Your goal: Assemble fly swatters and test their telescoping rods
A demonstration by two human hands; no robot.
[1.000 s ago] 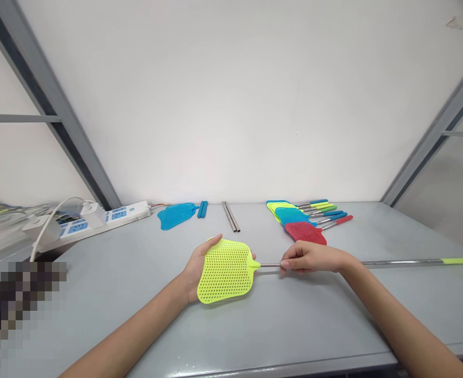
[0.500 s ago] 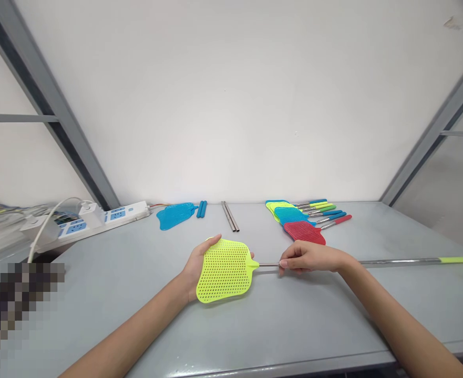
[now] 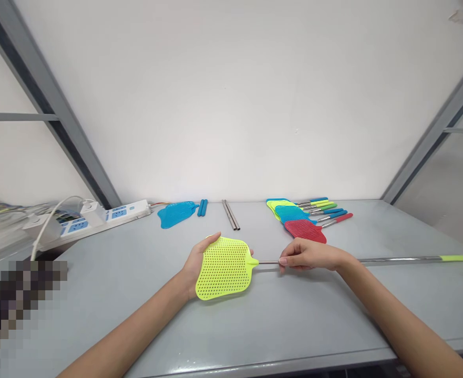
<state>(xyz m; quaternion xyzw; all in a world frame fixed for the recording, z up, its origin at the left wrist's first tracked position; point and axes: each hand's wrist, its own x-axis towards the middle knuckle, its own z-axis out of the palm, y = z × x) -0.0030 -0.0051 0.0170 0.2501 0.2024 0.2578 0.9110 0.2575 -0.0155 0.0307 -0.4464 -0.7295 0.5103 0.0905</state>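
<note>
A yellow-green fly swatter [image 3: 225, 268] lies across both my hands, its thin metal rod stretched long to the right and ending in a yellow-green grip [image 3: 455, 258]. My left hand [image 3: 194, 265] holds the perforated head from its left side, thumb on the upper edge and most fingers hidden behind it. With thumb and fingers, my right hand [image 3: 308, 254] pinches the metal rod [image 3: 268, 262] a short way right of the head. Part of the rod is covered by that hand.
Behind my right hand lie several stacked swatters, a red one [image 3: 304, 231] in front. Farther left are metal tubes [image 3: 230, 215], blue grips [image 3: 202, 208] and blue swatter heads [image 3: 176, 215]. A white power strip [image 3: 109, 216] with plugs runs along the left. A white wall [image 3: 223, 105] stands behind the table.
Hardly anything differs. Both hands keep the same hold on the fly swatter, and the whole view has shifted only slightly.
</note>
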